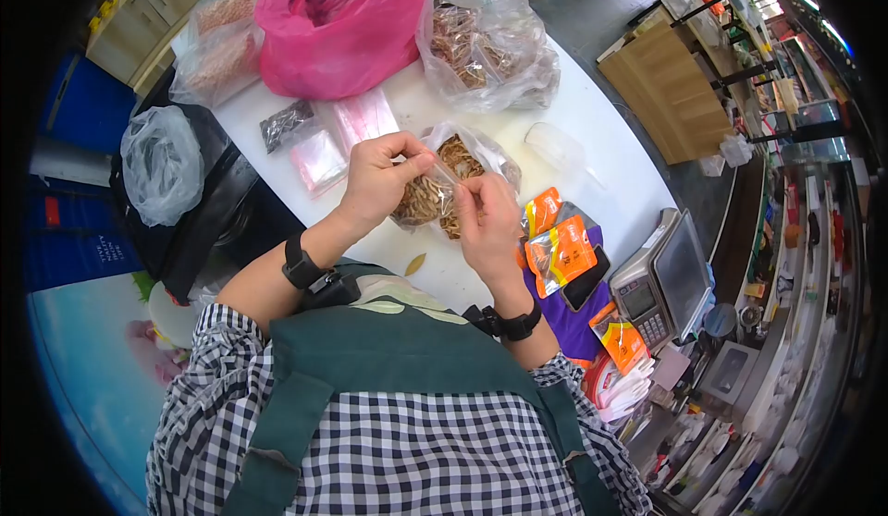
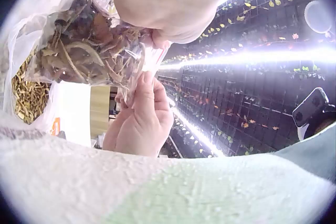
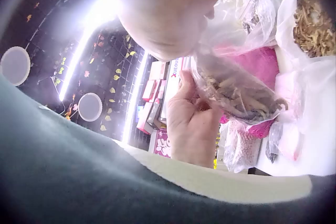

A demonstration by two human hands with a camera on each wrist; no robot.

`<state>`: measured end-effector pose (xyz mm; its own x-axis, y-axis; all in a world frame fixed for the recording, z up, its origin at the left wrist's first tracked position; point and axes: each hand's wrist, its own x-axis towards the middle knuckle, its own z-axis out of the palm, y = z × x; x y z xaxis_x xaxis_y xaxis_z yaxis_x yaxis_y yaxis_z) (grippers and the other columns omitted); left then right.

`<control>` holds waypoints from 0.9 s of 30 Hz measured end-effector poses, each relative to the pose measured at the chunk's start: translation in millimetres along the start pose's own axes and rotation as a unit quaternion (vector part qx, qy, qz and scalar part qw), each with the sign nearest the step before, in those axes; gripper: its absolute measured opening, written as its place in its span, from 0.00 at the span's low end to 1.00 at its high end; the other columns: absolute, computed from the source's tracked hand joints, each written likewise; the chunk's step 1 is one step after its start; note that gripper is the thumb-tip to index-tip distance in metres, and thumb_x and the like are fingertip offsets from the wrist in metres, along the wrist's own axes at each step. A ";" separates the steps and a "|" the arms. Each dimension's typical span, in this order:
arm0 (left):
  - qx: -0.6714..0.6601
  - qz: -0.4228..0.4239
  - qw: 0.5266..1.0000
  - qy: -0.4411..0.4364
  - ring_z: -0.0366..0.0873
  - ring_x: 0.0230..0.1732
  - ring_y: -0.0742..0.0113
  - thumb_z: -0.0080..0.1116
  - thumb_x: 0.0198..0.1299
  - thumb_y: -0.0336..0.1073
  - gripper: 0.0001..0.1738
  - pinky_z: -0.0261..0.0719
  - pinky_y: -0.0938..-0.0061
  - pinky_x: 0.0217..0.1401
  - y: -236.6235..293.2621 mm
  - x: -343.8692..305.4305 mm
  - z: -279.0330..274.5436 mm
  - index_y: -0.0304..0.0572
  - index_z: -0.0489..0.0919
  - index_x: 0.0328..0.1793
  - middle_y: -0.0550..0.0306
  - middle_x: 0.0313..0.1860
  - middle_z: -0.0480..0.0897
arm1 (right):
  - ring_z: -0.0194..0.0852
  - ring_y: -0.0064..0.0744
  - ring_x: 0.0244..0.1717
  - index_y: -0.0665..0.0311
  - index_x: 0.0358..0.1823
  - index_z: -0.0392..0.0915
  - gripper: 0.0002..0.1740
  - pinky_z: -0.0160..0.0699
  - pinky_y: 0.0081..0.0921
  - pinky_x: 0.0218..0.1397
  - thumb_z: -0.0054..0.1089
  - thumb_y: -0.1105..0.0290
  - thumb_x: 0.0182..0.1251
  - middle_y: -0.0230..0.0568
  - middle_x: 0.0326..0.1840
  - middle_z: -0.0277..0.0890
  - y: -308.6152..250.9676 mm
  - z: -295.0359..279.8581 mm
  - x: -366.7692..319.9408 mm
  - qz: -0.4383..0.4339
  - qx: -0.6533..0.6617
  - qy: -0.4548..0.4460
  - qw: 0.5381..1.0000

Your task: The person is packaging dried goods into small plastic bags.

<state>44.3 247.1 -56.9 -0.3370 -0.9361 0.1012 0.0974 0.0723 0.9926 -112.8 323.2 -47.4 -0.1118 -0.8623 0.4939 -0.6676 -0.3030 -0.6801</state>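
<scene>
Right now our left hand (image 1: 375,181) curls its fingers (image 1: 413,158) and thumb onto the top edge of a pouch (image 1: 421,200). Our right hand (image 1: 487,223) pinches the same edge just beside them. Both grips are closed on the plastic, and neither hand holds anything else.

The pouch is clear and packed with dried brown strips. We hold it up above the worktop (image 1: 592,118), in front of our chest. From the left wrist we see the pouch (image 2: 89,50) hanging to one side of the pinch, with the right hand (image 2: 142,113) reaching up to its edge. From the right wrist the pouch (image 3: 236,90) tilts across the frame, and the left hand (image 3: 191,119) grips it from below.

Just behind the pouch an open bag (image 1: 476,157) of the same strips lies on the worktop. Left of our hands lie flat zip bags (image 1: 319,160) and a dark packet (image 1: 287,123). Farther back sit a pink bag (image 1: 342,17) and a clear sack (image 1: 481,44) of brown pieces.

To the right, orange packets (image 1: 560,248) rest on a purple cloth (image 1: 564,317). A scale (image 1: 661,280) stands beside them at the worktop's edge. A single leaf (image 1: 415,264) lies near our chest.
</scene>
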 end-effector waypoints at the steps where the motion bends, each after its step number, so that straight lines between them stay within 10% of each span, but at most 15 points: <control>1: -0.004 -0.002 1.000 0.007 0.76 0.30 0.79 0.63 0.59 0.26 0.03 0.74 0.81 0.35 -1.7 0.8 -1.4 0.33 0.83 0.34 0.62 0.27 0.83 | 0.66 0.39 0.28 0.68 0.31 0.74 0.08 0.64 0.34 0.31 0.61 0.72 0.67 0.42 0.26 0.67 2.3 -1.9 -2.7 -0.004 -0.012 0.003 1.000; 11: -0.039 -0.033 0.998 0.021 0.74 0.30 0.81 0.62 0.62 0.29 0.05 0.71 0.81 0.34 -9.1 6.5 0.5 0.33 0.82 0.36 0.62 0.27 0.83 | 0.68 0.47 0.32 0.65 0.30 0.73 0.06 0.65 0.38 0.38 0.62 0.77 0.62 0.44 0.27 0.68 15.2 -13.9 -14.1 0.045 0.000 0.000 0.999; 22: -0.061 -0.060 0.995 0.050 0.75 0.32 0.80 0.60 0.66 0.33 0.08 0.73 0.82 0.37 -2.9 9.6 -4.6 0.34 0.82 0.37 0.63 0.29 0.82 | 0.71 0.22 0.32 0.68 0.40 0.78 0.06 0.71 0.22 0.36 0.63 0.74 0.66 0.34 0.33 0.75 21.7 -8.8 -5.7 0.172 0.261 0.091 0.946; 27: -0.042 -0.056 0.997 0.032 0.75 0.32 0.80 0.61 0.66 0.32 0.07 0.72 0.82 0.37 -9.3 2.2 0.5 0.35 0.81 0.37 0.64 0.30 0.81 | 0.70 0.25 0.29 0.67 0.39 0.80 0.05 0.70 0.23 0.34 0.64 0.74 0.63 0.37 0.30 0.73 8.8 -3.5 10.3 0.098 0.126 0.007 0.987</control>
<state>42.1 244.6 -65.9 -0.2897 -0.9570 -0.0166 0.1413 -0.0599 0.9882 -122.3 313.1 -46.5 -0.2317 -0.9094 0.3454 -0.4285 -0.2234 -0.8755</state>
